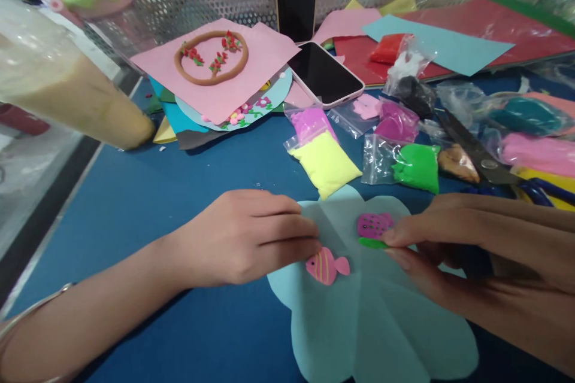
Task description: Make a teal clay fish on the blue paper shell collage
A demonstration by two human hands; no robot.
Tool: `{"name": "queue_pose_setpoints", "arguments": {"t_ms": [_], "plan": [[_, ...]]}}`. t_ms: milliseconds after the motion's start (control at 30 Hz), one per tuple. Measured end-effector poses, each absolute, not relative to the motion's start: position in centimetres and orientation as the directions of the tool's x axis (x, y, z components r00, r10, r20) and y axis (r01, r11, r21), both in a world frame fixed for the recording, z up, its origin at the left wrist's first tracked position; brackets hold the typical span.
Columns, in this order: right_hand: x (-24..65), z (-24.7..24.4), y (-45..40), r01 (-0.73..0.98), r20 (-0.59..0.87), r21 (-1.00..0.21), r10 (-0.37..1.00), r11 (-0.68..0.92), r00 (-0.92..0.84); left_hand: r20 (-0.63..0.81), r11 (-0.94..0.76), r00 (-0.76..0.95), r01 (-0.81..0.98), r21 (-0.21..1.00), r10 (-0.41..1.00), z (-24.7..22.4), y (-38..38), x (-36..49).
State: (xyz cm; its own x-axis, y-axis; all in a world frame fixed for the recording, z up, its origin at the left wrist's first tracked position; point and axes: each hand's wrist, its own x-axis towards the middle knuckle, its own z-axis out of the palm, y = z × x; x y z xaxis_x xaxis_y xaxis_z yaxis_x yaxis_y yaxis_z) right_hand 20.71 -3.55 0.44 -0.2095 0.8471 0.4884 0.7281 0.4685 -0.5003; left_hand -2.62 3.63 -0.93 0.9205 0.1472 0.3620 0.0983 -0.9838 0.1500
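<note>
A light blue paper cut in a scalloped flower shape lies on the table in front of me. On it sit a pink clay fish with yellow stripes and a purple clay fish with dark dots. My left hand rests on the paper's left edge, fingers stretched together, their tips beside the striped fish. Between thumb and index finger, my right hand pinches one end of a thin green clay strip, just under the purple fish. The fish's tail end is partly covered by those fingertips.
Bagged clay, such as a yellow pack and a green pack, lies beyond the paper. Scissors rest at right. A phone, pink paper with a clay ring and a drink cup stand farther back.
</note>
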Motion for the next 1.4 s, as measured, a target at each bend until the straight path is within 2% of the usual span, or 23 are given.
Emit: {"name": "queue_pose_setpoints", "arguments": {"t_ms": [100,333,800,1133,1300,1400], "plan": [[20.87,0.44,-3.56,0.725,0.479,-0.501,0.849,0.473,-0.223,0.363,-0.981,0.919,0.101,0.164,0.155,-1.05,3.63,-2.62],[20.89,0.49,-3.48,0.722,0.49,-0.48,0.835,0.499,-0.251,0.362,-0.993,0.926,0.079,0.092,0.108,-0.64,3.43,-2.59],[21.03,0.68,-3.45,0.766,0.463,-0.425,0.843,0.482,-0.274,0.413,-0.992,0.905,0.061,0.113,0.103,-0.9,3.38,-2.69],[21.45,0.44,-3.31,0.733,0.487,-0.409,0.81,0.543,-0.328,0.437,-0.973,0.888,0.047,0.227,0.144,-0.88,3.16,-2.75],[21.42,0.33,-3.18,0.741,0.462,-0.441,0.836,0.506,-0.297,0.466,-0.963,0.851,0.157,0.217,0.244,-0.9,3.31,-2.57],[21.43,0.38,-3.17,0.751,0.465,-0.43,0.836,0.501,-0.292,0.461,-0.933,0.842,0.128,0.337,0.282,-0.78,3.4,-2.5]]}}
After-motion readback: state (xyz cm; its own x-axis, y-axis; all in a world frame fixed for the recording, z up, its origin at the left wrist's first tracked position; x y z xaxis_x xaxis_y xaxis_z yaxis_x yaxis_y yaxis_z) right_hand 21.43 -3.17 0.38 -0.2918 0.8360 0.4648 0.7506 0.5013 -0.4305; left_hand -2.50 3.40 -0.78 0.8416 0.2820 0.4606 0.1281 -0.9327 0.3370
